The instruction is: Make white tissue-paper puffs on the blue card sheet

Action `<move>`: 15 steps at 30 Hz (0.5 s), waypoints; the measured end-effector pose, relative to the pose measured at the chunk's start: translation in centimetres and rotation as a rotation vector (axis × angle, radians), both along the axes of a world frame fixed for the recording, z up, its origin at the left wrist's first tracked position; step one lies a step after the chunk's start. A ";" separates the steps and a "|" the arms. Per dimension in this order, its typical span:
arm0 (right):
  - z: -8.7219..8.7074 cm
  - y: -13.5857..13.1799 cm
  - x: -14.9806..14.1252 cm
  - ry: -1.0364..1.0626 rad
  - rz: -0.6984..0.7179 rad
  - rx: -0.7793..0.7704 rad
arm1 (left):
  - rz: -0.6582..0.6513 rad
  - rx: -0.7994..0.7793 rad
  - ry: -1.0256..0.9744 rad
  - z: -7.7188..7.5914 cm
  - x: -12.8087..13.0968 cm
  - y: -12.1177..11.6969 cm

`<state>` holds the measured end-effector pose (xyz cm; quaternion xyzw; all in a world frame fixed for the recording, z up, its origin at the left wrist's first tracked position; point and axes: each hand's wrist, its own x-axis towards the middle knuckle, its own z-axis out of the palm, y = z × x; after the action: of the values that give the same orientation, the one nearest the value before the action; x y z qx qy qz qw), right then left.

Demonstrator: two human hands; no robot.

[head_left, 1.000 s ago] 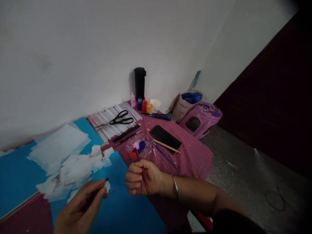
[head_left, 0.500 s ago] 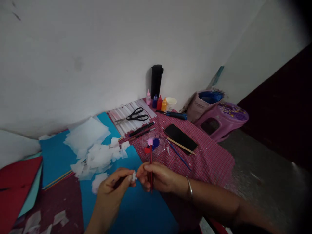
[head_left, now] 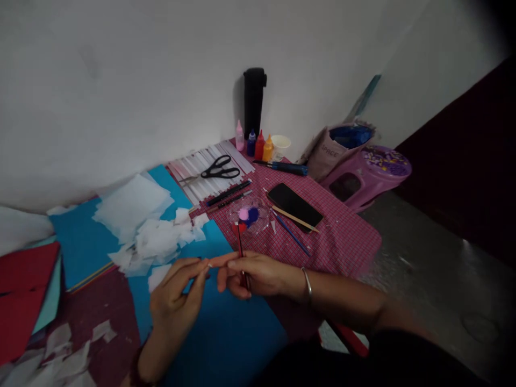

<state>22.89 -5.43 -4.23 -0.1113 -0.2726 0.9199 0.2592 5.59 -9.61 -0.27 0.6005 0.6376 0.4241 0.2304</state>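
Observation:
My right hand is closed round a thin red paintbrush that points up toward a clear paint palette with pink, blue and red paint. My left hand meets it fingertip to fingertip over the blue paper sheet. Its fingers are pinched together, and whatever they hold is too small to make out. A pile of torn white paper pieces lies just beyond the hands.
On the checked pink cloth lie a black phone, a wooden stick, a blue brush, pens and scissors. Paint bottles, a white cup and a black flask stand by the wall. A purple stool sits at right, red paper at left.
My hands have come together, fingertips now touching. The small white scrap seen in my left fingers is no longer visible. The view has shifted down and left.

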 end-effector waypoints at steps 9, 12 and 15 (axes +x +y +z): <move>0.6 -0.1 -0.1 0.101 0.070 -0.078 | 0.073 -0.197 -0.449 -0.2 -0.3 1.3; 0.7 0.2 0.0 0.071 0.049 -0.041 | 0.018 -0.368 -1.074 0.5 -1.4 2.4; 0.2 0.2 0.0 -0.010 0.016 0.018 | -0.038 -0.410 -1.360 0.9 -2.0 2.8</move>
<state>22.86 -5.24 -4.03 -0.1115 -0.2829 0.9188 0.2516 3.63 -6.80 0.59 0.1581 0.4088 0.5723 0.6931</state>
